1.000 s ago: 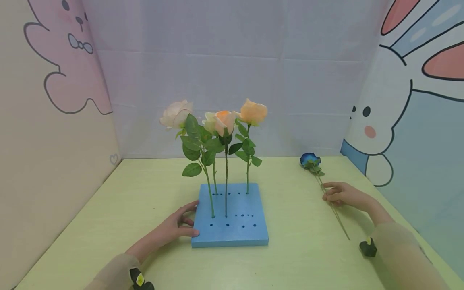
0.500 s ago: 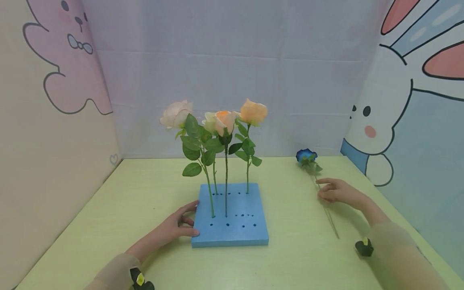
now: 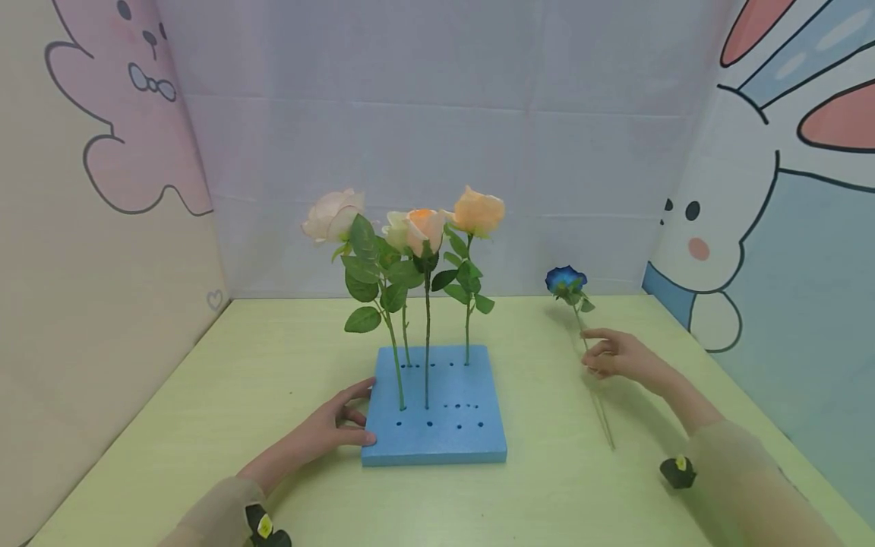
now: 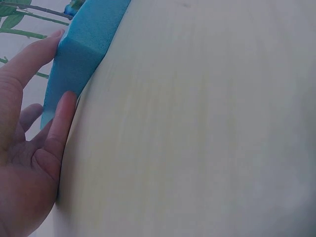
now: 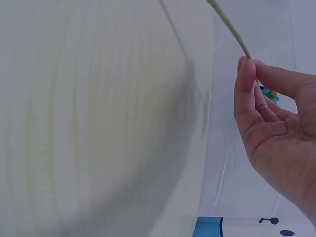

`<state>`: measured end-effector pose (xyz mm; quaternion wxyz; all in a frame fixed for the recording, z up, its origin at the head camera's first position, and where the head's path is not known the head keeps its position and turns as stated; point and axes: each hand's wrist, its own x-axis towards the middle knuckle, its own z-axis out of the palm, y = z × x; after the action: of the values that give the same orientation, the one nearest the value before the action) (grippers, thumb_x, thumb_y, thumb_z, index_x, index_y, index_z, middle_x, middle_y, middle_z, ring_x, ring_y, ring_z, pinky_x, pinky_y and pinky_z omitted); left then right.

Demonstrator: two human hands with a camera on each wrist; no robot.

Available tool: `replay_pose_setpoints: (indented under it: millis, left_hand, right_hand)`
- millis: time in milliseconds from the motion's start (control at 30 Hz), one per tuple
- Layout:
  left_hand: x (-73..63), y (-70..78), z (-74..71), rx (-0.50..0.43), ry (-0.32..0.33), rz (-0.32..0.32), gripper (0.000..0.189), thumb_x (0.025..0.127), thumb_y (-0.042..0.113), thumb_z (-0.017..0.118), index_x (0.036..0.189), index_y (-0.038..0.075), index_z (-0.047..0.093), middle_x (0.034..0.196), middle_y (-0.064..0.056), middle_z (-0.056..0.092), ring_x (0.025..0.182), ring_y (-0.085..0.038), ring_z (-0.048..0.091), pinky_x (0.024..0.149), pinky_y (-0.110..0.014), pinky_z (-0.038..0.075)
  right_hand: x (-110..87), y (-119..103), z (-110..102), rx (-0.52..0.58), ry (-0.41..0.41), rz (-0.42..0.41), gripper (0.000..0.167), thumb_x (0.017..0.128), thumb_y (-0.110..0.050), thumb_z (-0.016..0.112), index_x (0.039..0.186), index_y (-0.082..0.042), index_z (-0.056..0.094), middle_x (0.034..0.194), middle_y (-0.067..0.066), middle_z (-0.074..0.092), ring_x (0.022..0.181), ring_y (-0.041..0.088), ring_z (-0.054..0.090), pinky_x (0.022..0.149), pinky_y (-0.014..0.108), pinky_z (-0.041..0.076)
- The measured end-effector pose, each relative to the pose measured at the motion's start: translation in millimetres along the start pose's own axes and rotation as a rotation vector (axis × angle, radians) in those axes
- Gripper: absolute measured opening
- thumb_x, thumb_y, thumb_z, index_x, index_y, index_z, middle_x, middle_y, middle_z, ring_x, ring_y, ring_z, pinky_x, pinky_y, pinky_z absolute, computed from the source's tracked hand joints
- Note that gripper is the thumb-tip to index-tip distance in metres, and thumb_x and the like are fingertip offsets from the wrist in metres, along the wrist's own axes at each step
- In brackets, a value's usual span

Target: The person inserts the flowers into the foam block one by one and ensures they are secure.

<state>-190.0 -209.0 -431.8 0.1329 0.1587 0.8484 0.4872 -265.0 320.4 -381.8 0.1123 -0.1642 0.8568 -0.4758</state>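
Observation:
In the head view my left hand [image 3: 331, 422] rests against the left edge of a blue foam board [image 3: 434, 444]. Its thumb and index finger touch the board's edge, seen closer on the blue side [image 4: 81, 59] in the left wrist view. My right hand [image 3: 629, 361] pinches the thin stem [image 5: 230, 27] of a blue rose [image 3: 566, 281] between thumb and fingertips. The bloom points away and the stem's end slants down toward me, above its shadow on the table. Four pale roses would be several: a cream rose [image 3: 333, 216], a peach rose [image 3: 425, 230] and others stand upright in the board.
Several small holes [image 3: 459, 426] show in the board's front part. The pale yellow table [image 3: 547, 486] ends at a white backdrop [image 3: 437, 144]. Side walls carry a pink cartoon animal [image 3: 137, 137] and a white rabbit [image 3: 718, 197].
My right hand has moved left and a little away from me, bringing the blue rose along, its bloom now higher. My left hand and the board have stayed in place.

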Motion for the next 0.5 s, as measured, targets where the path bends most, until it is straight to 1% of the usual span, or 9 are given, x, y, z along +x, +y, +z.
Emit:
replay_pose_setpoints:
  millis: [267,367,500]
  left_hand:
    - [-1.1,1.7,-0.3,-0.014,-0.004,0.010,0.095,0.083,0.029,0.079,0.158,0.014,0.022,0.157,-0.022,0.032,0.106,-0.018,0.058,0.085,-0.029,0.049]
    - [-1.7,2.5,-0.5,-0.014,-0.008,0.023,0.095,0.084,0.029,0.079,0.158,0.012,0.022,0.157,-0.024,0.032,0.106,-0.018,0.059,0.085,-0.030,0.049]
    - [-1.8,2.0,-0.2,-0.016,-0.006,0.018,0.095,0.083,0.028,0.079,0.158,0.013,0.022,0.157,-0.023,0.032,0.106,-0.018,0.058,0.085,-0.029,0.049]
  right_hand:
    - [0.6,-21.1,17.8,0.013,0.072,-0.073,0.066,0.098,-0.009,0.058,0.150,0.011,0.024,0.117,0.037,0.061,0.086,0.009,0.069,0.076,0.027,0.058]
    - [1.2,-27.8,25.0,0.022,0.091,-0.108,0.064,0.097,-0.006,0.058,0.150,0.010,0.025,0.116,0.038,0.060,0.085,0.008,0.069,0.075,0.028,0.059]
    - [1.7,-35.8,34.2,0.030,0.115,-0.139,0.063,0.097,-0.003,0.057,0.150,0.009,0.026,0.115,0.039,0.060,0.084,0.005,0.069,0.075,0.028,0.059]
